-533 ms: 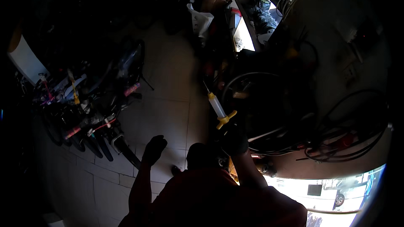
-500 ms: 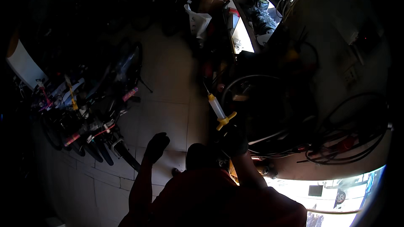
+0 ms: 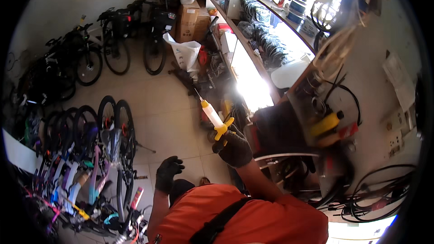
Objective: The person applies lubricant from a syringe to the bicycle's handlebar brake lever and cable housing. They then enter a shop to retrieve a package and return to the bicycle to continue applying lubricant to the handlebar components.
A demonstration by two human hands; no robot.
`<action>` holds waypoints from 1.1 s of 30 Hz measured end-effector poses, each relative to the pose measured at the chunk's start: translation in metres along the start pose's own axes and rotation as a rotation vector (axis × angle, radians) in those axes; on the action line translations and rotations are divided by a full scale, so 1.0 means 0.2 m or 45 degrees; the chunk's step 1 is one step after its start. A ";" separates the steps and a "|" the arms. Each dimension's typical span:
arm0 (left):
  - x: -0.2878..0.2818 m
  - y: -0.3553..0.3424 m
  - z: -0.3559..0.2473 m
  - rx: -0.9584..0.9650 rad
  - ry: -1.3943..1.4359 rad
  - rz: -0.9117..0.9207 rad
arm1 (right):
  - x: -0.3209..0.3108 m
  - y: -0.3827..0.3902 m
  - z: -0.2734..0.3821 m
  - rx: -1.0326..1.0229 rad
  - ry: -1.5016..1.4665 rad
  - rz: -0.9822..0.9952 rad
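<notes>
R hand [image 3: 235,148] gripping 1 syringe [image 3: 211,114], L hand [image 3: 169,171] half-open, nothing held, flr [image 3: 165,124] running wide ahead of L, shelf edge [image 3: 250,58] past R.

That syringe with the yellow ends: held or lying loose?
Held: the gloved right hand grips the syringe by its yellow handle end, with the thin tip sticking out free.

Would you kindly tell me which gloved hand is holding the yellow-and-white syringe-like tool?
The right hand grips the syringe-like tool at its yellow handle end; the left hand, lower and farther left in the view, shows nothing in its grasp.
</notes>
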State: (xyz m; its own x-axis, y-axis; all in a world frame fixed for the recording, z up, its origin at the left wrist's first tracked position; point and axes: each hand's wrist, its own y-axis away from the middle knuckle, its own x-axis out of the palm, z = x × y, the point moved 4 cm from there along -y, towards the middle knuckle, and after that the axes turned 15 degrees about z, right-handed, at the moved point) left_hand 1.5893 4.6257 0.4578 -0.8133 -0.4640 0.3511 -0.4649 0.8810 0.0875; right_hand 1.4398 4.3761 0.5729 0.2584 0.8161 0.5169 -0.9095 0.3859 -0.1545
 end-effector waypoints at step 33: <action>1.70 -4.26 -1.92 1.302 -1.271 0.969 | -0.80 -1.39 0.05 -1.214 -0.187 -1.378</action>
State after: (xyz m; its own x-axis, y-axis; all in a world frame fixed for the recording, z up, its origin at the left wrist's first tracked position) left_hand 1.8424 3.7526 0.8601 -0.6539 -0.2030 -0.7288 0.4367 0.6854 -0.5827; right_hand 1.6482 4.1337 0.5408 0.5773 -0.0836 0.8123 0.2795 0.9549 -0.1004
